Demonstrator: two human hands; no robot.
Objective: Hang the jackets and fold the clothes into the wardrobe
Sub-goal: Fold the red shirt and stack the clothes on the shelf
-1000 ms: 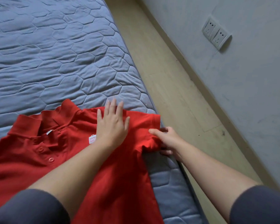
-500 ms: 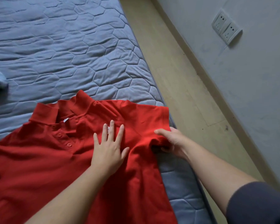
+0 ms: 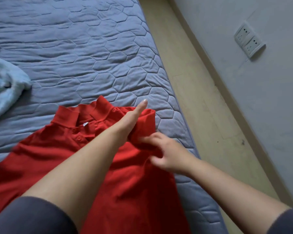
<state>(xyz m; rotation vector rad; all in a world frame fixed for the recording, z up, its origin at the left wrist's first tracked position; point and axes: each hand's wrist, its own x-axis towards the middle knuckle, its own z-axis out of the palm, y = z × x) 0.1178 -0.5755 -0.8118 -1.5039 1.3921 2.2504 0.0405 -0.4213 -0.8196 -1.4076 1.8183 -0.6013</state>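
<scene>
**Bed, right edge: side fold on shirt**

Bed (image 3: 91, 48) carries the work. Floor (image 3: 193, 85) and a wall socket (image 3: 249, 42) lie beyond its right edge. Red shirt (image 3: 41, 157) lies face up near that edge, collar away from the person, buttons showing.

Left hand (image 3: 132, 119): released, fingers straight, set on edge along the shoulder. Judgement: it acts as a ruler for the crease.

Right hand (image 3: 167, 152): blurred, but seems to pinch the shirt at its sleeve (image 3: 145, 122), which stands turned up against the left palm. Judgement: the sleeve side is being folded inward, an early fold.

Wardrobe not in view. Pale blue garment (image 3: 5, 85) lies at the bed's left edge.
</scene>
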